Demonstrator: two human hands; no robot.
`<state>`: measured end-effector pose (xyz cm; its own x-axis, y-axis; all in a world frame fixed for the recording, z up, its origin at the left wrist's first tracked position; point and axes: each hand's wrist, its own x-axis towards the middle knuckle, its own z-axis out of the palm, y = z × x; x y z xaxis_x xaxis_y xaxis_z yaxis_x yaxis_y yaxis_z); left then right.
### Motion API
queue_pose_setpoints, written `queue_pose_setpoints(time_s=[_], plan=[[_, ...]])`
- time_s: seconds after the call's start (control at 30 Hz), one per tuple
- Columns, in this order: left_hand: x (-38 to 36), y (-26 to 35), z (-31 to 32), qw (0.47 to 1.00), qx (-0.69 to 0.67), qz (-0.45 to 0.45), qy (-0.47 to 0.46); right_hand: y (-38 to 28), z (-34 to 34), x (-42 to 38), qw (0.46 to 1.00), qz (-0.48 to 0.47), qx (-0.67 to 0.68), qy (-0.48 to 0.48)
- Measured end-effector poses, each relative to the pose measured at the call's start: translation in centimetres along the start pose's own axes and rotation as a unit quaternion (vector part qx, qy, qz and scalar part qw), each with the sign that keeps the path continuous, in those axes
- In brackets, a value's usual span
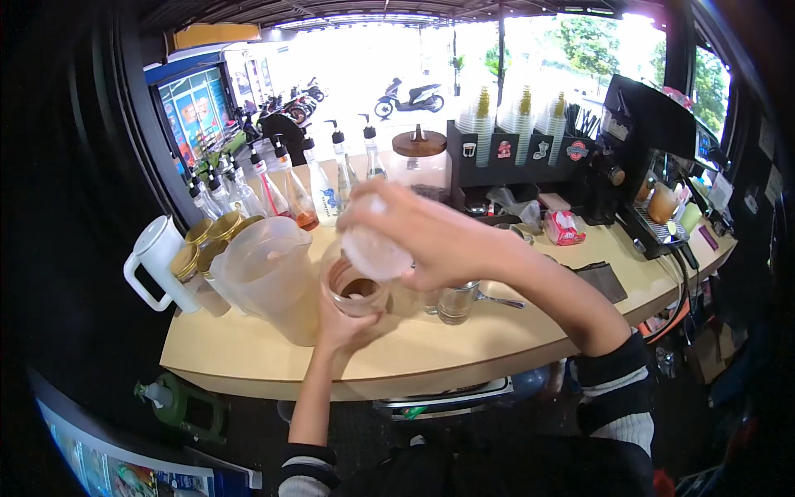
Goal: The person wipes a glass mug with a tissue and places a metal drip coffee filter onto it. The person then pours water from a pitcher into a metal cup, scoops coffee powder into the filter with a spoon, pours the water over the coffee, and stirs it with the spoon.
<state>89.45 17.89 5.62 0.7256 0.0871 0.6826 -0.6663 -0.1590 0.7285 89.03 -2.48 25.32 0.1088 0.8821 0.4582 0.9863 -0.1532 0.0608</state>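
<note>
My left hand (341, 325) is wrapped round a clear jar (354, 306) with brown contents, low over the counter. Above its mouth, my right hand (435, 236) grips a translucent whitish round container (377, 253), tilted and blurred by motion. It overlaps the jar's rim in this view. A large translucent pitcher (269, 273) stands just left of my left hand. Beneath my right forearm is a glass mug (455, 304), with a metal spoon (501, 301) beside it.
Pump bottles (298, 199) line the back left, near gold-lidded jars (189, 261) and a white jug (159, 257). A wooden-lidded jar (419, 161) and a black cup holder (517, 170) stand behind. An espresso machine (654, 157) occupies the right end of the counter (397, 364).
</note>
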Motion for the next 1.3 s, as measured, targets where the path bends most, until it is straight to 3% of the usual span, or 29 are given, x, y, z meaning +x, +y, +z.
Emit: queue_pose_setpoints(time_s=[0.07,0.13,0.2,0.23,0.3,0.33,0.4,0.43,0.5,0.53,0.6,0.83,0.9,0.93,0.97,1.1,1.13,1.2,1.3], plan=[[-1.7,-0.7,-0.4,0.999,-0.011,-0.016,-0.047,-0.1,-0.7,0.1,0.982,0.171,0.065,0.043],[-2.9,1.0,-0.4,0.999,-0.016,-0.022,-0.038,1.3,1.3,-0.1,0.982,0.173,0.018,0.078],[-3.7,2.6,-0.6,0.998,0.065,0.001,-0.014,2.3,3.2,-0.2,0.959,0.283,-0.007,0.031],[-4.2,3.0,-1.0,0.996,0.094,0.0,-0.009,2.8,4.0,0.1,0.96,0.279,-0.004,0.031],[-4.6,4.1,-1.6,0.995,0.096,-0.002,-0.005,3.9,5.9,1.2,0.936,0.334,-0.045,-0.1],[-4.7,4.4,-1.9,0.996,0.094,-0.002,-0.004,4.8,7.1,1.7,0.938,0.329,-0.041,-0.098],[-5.2,4.5,-2.1,0.998,0.07,-0.005,0.003,6.5,9.4,2.7,0.915,0.34,-0.064,-0.209],[-5.4,4.5,-2.0,0.999,0.039,-0.007,0.008,7.0,10.0,3.5,0.917,0.337,-0.062,-0.206],[-5.5,4.4,-2.1,0.998,0.063,0.005,0.005,7.8,11.0,4.7,0.878,0.356,-0.047,-0.318],[-5.6,4.4,-2.1,0.996,0.082,0.016,0.002,7.9,11.4,4.8,0.879,0.353,-0.046,-0.318],[-5.7,4.3,-1.9,0.995,0.096,0.009,0.006,7.9,11.8,5.1,0.885,0.375,-0.084,-0.264],[-4.4,2.1,-0.3,0.992,0.116,-0.002,0.042,6.8,7.7,3.1,0.905,0.347,-0.06,-0.239],[-3.5,1.5,0.4,0.993,0.106,-0.004,0.049,5.8,6.3,2.1,0.938,0.317,-0.079,-0.115],[-3.2,1.0,0.7,0.993,0.098,-0.008,0.059,5.1,5.4,1.9,0.937,0.319,-0.082,-0.115],[-3.2,-0.5,0.7,0.994,0.079,-0.068,0.036,4.4,4.4,1.8,0.945,0.317,-0.056,-0.062],[-0.9,-0.6,2.0,0.993,0.111,-0.003,0.046,1.6,2.3,1.1,0.963,0.265,0.01,0.048],[-0.4,-0.9,2.1,0.993,0.11,-0.001,0.045,0.9,2.1,1.0,0.963,0.266,0.008,0.049],[0.2,-2.3,2.5,0.975,0.197,0.093,0.052,-0.2,2.3,1.0,0.971,0.231,0.052,-0.043],[0.2,-2.1,2.6,0.973,0.182,0.129,0.057,-0.1,5.0,0.8,0.964,0.228,0.083,-0.114]])
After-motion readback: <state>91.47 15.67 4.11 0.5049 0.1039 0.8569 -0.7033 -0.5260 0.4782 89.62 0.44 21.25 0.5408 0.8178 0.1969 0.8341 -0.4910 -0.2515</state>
